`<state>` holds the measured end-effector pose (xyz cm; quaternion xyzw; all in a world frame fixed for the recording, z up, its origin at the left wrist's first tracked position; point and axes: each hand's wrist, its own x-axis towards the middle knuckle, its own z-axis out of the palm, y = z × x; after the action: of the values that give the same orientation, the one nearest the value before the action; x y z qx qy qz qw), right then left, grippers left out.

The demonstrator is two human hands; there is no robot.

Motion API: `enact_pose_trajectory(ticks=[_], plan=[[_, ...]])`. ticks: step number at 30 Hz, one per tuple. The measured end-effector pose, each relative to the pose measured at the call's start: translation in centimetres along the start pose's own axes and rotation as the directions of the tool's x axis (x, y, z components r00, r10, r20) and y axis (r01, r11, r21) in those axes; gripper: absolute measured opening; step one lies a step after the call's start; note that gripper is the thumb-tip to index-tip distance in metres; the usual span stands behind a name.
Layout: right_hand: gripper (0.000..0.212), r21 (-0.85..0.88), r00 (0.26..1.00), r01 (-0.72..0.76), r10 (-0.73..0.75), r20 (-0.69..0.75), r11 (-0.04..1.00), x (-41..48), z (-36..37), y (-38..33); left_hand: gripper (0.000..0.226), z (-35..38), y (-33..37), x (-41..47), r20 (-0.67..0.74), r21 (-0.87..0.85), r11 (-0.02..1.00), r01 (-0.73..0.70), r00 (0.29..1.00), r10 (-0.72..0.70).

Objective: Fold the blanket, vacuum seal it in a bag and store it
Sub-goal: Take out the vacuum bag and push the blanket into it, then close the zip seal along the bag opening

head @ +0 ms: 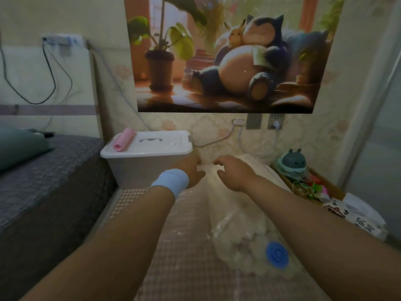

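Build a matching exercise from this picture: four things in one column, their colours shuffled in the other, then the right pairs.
Things
1. roll
2. bag valve
3. storage box
4. bedspread

Colours
a. grey
b. white
c. pink
d. blue

Pairs: 1-c, 2-d, 3-b, 4-a
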<state>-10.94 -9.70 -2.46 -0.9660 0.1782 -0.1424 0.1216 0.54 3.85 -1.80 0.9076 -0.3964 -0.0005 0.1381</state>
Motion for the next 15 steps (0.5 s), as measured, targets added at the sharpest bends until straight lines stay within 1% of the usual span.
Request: enact_pose_trajectory(ticks=[2,5,9,13,15], plan=[[0.04,0.02,0.999,0.035,-0.034,-0.02,0.999,1.8,-0.2,-1.5,0.055,-1.2,-1.8,0.6,-0.025,-0.029,0.999,0.04,0.999,-0.041],[0.039,0.051,0.997,0.071,-0.07,-0.025,0.996,5.5,1.2,-3.8,0.054,-1.8,-5.8,2.3,-0.031,-0.005,0.995,0.104,0.994,-0.105],[0.045,0.003,0.994,0.105,-0.105,0.032,0.994,11.1,4.6,-5.1,0.054,-1.7,-10.3,5.8,-0.059,0.061,0.986,0.154,0.987,-0.15],[0.047,-0.04,0.99,0.138,-0.137,0.025,0.99,17.9,7.2,-5.9,0.054,-1.0,-13.1,10.9,-0.109,0.105,0.984,0.143,0.985,-0.131],[0.053,-0.063,0.988,0.154,-0.152,0.027,0.986,21.1,8.3,-6.2,0.053,-0.9,-14.1,13.5,-0.115,0.107,0.985,0.134,0.986,-0.122]])
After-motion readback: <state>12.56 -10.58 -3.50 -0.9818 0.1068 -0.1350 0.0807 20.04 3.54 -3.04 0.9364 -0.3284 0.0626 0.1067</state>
